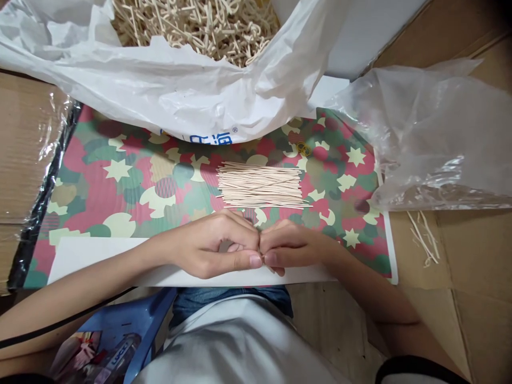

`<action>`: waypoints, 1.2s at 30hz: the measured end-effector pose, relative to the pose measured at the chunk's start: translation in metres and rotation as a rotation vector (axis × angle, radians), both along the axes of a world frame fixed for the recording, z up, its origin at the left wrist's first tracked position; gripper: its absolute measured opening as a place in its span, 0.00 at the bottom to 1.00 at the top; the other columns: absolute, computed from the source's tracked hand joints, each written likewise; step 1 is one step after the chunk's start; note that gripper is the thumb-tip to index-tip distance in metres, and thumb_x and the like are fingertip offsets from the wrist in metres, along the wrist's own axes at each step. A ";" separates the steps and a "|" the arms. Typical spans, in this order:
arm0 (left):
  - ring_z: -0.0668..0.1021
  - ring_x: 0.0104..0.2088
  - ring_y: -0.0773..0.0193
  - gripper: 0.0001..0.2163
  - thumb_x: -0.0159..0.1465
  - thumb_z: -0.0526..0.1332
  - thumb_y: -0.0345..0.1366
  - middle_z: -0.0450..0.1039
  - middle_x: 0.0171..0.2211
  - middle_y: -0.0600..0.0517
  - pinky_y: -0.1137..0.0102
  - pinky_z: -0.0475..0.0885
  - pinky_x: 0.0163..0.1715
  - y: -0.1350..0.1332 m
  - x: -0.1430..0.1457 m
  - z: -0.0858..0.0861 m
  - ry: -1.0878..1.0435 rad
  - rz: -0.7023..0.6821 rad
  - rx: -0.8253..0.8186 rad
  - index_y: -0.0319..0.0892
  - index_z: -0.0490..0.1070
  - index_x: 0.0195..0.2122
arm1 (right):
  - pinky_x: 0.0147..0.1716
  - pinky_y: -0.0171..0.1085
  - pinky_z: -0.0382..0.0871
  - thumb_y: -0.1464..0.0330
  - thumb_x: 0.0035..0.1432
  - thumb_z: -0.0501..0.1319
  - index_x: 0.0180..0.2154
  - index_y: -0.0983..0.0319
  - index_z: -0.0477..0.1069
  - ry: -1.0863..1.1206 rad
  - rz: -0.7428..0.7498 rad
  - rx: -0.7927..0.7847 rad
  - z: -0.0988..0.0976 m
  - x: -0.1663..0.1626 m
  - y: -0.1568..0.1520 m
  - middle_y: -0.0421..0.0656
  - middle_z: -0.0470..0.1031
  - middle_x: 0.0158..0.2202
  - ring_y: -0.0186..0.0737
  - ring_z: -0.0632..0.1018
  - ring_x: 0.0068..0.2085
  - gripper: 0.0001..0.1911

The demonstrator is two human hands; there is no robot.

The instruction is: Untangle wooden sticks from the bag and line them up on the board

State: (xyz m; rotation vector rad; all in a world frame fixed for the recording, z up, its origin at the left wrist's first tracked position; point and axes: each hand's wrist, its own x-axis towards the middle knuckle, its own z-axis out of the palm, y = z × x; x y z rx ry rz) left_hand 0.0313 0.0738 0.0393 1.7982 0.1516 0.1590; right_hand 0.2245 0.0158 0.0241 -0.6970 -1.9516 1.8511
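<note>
My left hand (224, 245) and my right hand (294, 242) meet at the front edge of the table, knuckles touching. Both are closed, thumb tips pressed in against the curled fingers and almost meeting. Whatever they pinch, if anything, is hidden by the fingers. Just beyond them lies a flat, neat row of thin, straight, pale strands (260, 185), laid side by side with a few crossing on top. Under my wrists is a white sheet (100, 256) along the front of the patterned table mat (192, 186).
A white plastic bag (224, 101) full of tangled, bent pale strands (196, 26) bulges over the back. Small yellow rings (303, 149) lie on the mat. At right sit a clear plastic bag (444, 138) and loose strands (424, 237) on cardboard. Below left is a blue plastic stool or bin (150, 314).
</note>
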 end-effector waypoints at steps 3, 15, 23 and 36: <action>0.62 0.21 0.68 0.14 0.62 0.51 0.37 0.58 0.17 0.53 0.70 0.62 0.25 -0.001 -0.001 0.003 -0.005 -0.011 0.016 0.41 0.62 0.19 | 0.25 0.30 0.58 0.64 0.61 0.47 0.22 0.61 0.58 -0.012 -0.055 0.093 0.001 -0.001 -0.003 0.37 0.62 0.17 0.30 0.64 0.23 0.16; 0.63 0.19 0.66 0.15 0.60 0.53 0.36 0.56 0.15 0.53 0.67 0.62 0.25 0.000 -0.004 0.005 -0.014 -0.087 0.055 0.43 0.58 0.15 | 0.23 0.35 0.52 0.67 0.57 0.42 0.21 0.59 0.43 -0.040 -0.103 0.373 0.002 -0.009 -0.009 0.36 0.47 0.18 0.33 0.53 0.21 0.13; 0.62 0.18 0.66 0.16 0.59 0.53 0.38 0.55 0.13 0.53 0.67 0.61 0.24 -0.001 -0.007 0.003 0.000 -0.085 0.033 0.43 0.59 0.14 | 0.22 0.35 0.51 0.67 0.57 0.42 0.21 0.59 0.42 -0.079 -0.108 0.391 0.006 -0.005 -0.009 0.36 0.45 0.17 0.33 0.52 0.20 0.14; 0.65 0.25 0.68 0.05 0.56 0.56 0.35 0.66 0.25 0.51 0.73 0.62 0.27 0.016 -0.011 0.013 -0.096 0.242 0.344 0.38 0.64 0.29 | 0.27 0.35 0.57 0.71 0.59 0.48 0.25 0.61 0.59 -0.106 -0.346 0.763 -0.005 0.001 0.001 0.39 0.63 0.20 0.34 0.64 0.25 0.11</action>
